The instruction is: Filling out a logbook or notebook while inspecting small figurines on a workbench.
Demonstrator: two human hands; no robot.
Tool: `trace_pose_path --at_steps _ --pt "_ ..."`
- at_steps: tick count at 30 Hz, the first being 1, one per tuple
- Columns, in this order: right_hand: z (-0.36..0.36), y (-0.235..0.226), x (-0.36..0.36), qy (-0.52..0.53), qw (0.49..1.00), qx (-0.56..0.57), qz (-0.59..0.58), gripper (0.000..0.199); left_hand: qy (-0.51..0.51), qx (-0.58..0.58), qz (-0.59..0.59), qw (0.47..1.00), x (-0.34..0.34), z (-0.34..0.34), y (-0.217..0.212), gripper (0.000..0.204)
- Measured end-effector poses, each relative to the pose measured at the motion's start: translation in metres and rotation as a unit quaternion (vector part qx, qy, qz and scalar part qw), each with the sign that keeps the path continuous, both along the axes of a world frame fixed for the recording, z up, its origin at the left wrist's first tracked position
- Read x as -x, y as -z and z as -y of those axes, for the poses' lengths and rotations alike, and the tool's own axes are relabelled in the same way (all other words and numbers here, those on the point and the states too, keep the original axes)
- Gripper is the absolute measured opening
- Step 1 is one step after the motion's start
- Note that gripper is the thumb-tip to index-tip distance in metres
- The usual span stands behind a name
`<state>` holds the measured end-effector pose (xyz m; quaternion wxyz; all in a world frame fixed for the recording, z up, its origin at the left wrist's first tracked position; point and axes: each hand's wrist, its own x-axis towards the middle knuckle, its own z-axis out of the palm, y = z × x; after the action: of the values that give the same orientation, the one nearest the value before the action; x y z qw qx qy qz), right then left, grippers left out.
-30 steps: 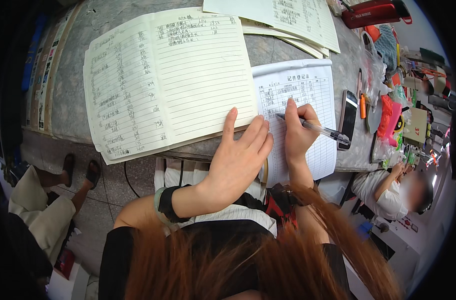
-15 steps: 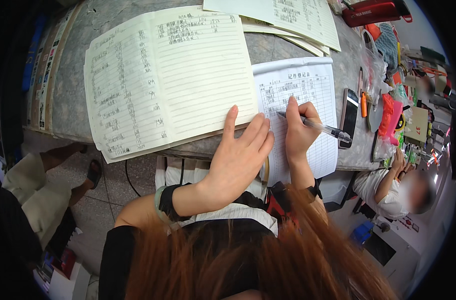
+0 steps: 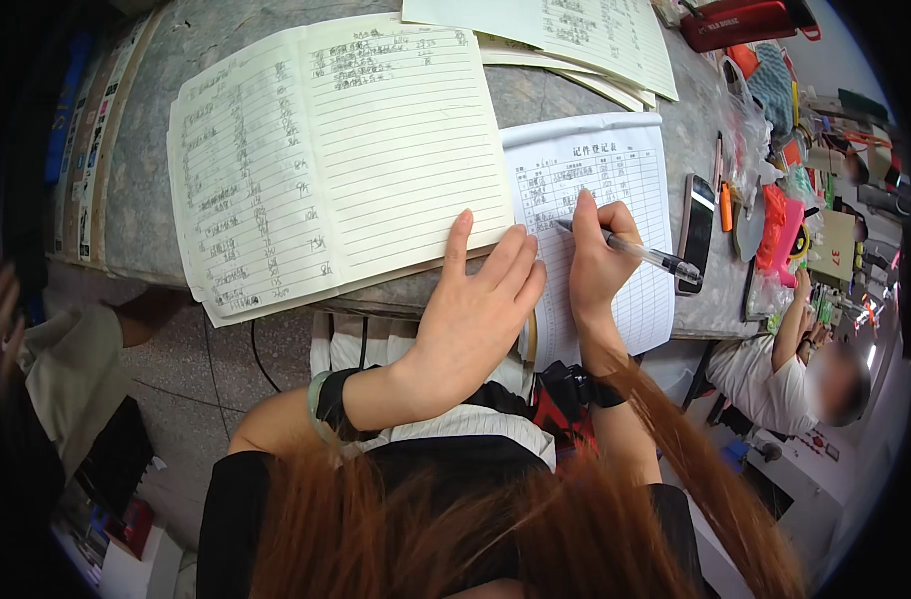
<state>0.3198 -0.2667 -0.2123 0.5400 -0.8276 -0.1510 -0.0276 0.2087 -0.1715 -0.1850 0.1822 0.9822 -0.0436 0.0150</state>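
Clear plastic forms the barrel of the pen [image 3: 675,267], pinched in the right hand [image 3: 603,262] over the gridded form [image 3: 637,309], right of centre in the frame. The left hand [image 3: 470,314], fingers partly spread, rests across the open notebook [image 3: 405,165] and the form's edge. Both hands barely shift; only a bystander [image 3: 76,364], far left, moves noticeably, so the writing seems undisturbed.

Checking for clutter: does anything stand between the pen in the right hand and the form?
Nothing visible does: the right hand holds the pen with its tip at the form. The left hand lies to the left, the phone to the right.
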Motion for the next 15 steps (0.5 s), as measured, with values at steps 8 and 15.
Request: trace_pose_path --at_steps 8,15 --pt "0.0058 -0.0043 -0.0032 0.003 0.999 -0.004 0.031 0.03 0.01 -0.003 0.005 1.0 -0.0021 0.0028 -0.0034 0.037" --pt "0.0045 0.0022 0.0003 0.001 1.0 -0.007 0.015 0.031 0.003 0.005 -0.004 1.0 0.0011 0.0018 0.0008 0.037"
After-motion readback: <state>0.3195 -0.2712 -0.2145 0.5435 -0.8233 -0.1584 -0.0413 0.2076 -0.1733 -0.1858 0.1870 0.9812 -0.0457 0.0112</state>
